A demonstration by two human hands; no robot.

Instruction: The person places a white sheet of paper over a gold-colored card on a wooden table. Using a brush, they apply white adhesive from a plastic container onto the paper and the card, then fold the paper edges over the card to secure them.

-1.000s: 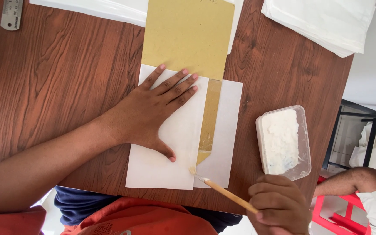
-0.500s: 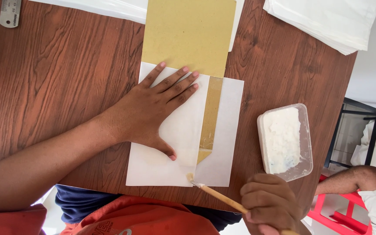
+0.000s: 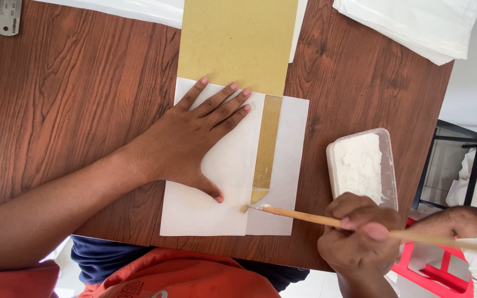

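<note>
- My left hand [image 3: 191, 140] lies flat, fingers spread, on the white sheet [image 3: 233, 165] mid-frame.
- My right hand [image 3: 360, 237], lower right, has its grip tight on a brush [image 3: 299, 215], tip just under the tan strip [image 3: 266, 149].
- Paste tub [image 3: 362, 165] on the table [image 3: 73, 99], right.

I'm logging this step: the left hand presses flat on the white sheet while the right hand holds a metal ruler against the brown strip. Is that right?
Not quite. The head view shows the right hand holding a wooden-handled brush, not a metal ruler, its tip at the brown strip's lower end. The left hand does press flat on the white sheet.
</note>
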